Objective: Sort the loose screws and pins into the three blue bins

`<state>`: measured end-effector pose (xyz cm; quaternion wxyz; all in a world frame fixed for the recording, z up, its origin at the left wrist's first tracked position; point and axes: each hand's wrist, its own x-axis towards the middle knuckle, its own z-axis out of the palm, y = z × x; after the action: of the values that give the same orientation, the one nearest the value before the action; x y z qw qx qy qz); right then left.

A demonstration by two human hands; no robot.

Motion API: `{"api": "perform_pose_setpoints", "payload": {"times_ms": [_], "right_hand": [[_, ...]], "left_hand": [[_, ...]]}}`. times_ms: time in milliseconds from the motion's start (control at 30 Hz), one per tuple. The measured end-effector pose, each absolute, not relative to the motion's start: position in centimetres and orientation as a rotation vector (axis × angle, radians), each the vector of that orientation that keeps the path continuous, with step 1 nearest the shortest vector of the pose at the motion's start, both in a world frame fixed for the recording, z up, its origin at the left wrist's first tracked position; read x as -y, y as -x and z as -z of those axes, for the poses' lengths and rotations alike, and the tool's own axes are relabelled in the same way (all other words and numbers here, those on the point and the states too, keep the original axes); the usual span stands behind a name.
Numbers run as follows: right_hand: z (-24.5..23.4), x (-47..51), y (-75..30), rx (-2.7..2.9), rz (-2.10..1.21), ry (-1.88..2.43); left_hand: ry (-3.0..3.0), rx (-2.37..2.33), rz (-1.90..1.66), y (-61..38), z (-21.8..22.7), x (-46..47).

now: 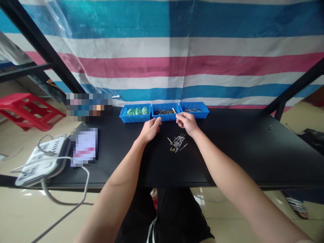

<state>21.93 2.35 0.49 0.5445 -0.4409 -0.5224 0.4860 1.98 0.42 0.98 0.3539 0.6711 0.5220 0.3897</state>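
Note:
My right hand (186,122) is closed in a pinch on a thin silvery blind rivet (173,110), which points up and left over the middle blue bin (165,117). That bin holds small dark and brass-coloured metal pieces. Level with it on the left, my left hand (151,129) has its fingers curled under the thumb; whatever it may hold is hidden. On the table between my forearms lies a loose pile of blind rivets (180,140), with a few brass-coloured round pieces (172,149) at its left edge.
Beside the middle bin stand a left blue bin (135,118) with green packets and a right blue bin (202,113) with silvery pieces. A power strip (44,160) with cables and a blurred pad (84,146) occupy the black table's (240,148) left end. A striped sheet (141,67) hangs behind.

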Motion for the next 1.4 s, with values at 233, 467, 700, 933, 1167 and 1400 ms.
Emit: {"api": "perform_pose_setpoints", "payload": {"times_ms": [233,467,700,933,1167,1400], "right_hand": [[-0.6,-3.9,-23.8,0.772,-1.023,1.065],[-0.4,-4.4,-24.4,0.73,-0.953,1.067],[-0.4,-4.7,-24.8,0.694,-0.94,1.042],[-0.4,-4.6,-24.9,0.734,-0.916,1.029],[-0.7,-3.7,-24.8,1.161,-0.85,1.128],[-2.0,-2.0,-24.9,2.27,-1.076,1.189]], "left_hand": [[-1.867,-1.416,-0.935,-2.0,-0.9,-0.4],[-1.934,-1.435,-0.895,-1.9,-0.9,-0.5],[-1.946,-1.443,-0.877,-2.0,-0.9,-0.4],[-1.971,-1.496,-0.876,-1.9,-1.0,-0.5],[-1.984,-1.51,-0.847,-1.8,-0.8,-0.7],[-2.001,-1.494,-0.826,-1.8,-0.7,-0.7]]}}
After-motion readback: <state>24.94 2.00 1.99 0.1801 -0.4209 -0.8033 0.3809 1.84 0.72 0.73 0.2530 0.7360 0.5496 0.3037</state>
